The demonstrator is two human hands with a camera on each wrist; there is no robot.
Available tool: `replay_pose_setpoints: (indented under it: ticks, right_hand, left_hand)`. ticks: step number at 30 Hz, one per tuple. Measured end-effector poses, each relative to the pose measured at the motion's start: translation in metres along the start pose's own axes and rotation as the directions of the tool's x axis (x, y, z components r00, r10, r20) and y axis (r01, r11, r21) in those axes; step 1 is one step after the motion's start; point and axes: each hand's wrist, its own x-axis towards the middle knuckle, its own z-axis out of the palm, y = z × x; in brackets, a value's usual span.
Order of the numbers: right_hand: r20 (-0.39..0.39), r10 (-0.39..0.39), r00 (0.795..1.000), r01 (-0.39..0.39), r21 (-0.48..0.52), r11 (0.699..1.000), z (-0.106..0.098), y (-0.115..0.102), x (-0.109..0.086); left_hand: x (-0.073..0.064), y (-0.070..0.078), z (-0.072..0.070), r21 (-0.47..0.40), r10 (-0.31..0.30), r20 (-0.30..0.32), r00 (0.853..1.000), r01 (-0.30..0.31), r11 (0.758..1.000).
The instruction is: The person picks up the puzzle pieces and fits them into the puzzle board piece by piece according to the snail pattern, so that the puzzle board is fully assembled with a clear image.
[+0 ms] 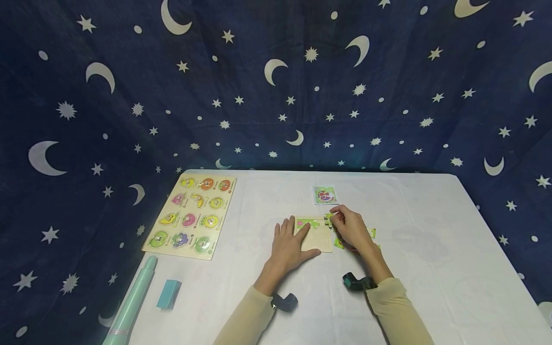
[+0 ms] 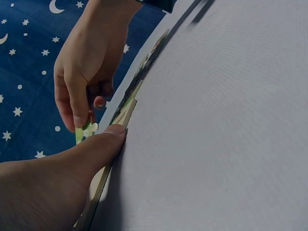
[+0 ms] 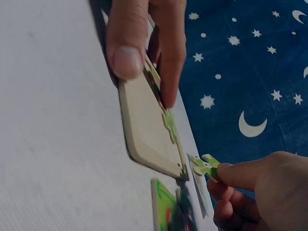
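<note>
My left hand (image 1: 286, 244) rests on a small wooden puzzle tray (image 1: 319, 242), its fingers spread and its thumb along the near edge. Along the tray's far side lie green puzzle pieces (image 1: 312, 223), partly under my index finger. Between thumb and fingertips my right hand (image 1: 351, 227) pinches a green puzzle piece (image 3: 206, 165), raised just off the tray's far right corner. Beside the tray, partly hidden by that hand, more loose pieces (image 1: 339, 243) lie on the table. Behind them is a small picture card (image 1: 325, 195) with a red and green design.
A large fruit puzzle board (image 1: 189, 215) lies at the table's left. Nearer me are a blue block (image 1: 169, 294) and a long mint-green tube-like object (image 1: 133, 304) by the left edge. A dark blue curtain (image 1: 258, 96) with moons and stars hangs behind the white table (image 1: 431, 268).
</note>
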Motion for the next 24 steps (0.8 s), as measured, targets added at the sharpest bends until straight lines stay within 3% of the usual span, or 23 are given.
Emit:
replay_pose_setpoints:
  ticks: [11, 24]
  right_hand:
    - [0.009, -0.046, 0.999, 0.046, 0.023, 0.999, 0.014, -0.005, -0.002]
    - [-0.001, -0.082, 0.997, 0.082, -0.065, 0.994, 0.022, -0.005, -0.001]
  left_hand:
    - [-0.001, 0.000, -0.001, -0.006, 0.005, -0.011, 1.000, -0.006, 1.000]
    - [0.000, -0.001, 0.001, 0.000, 0.004, -0.020, 1.000, -0.004, 1.000]
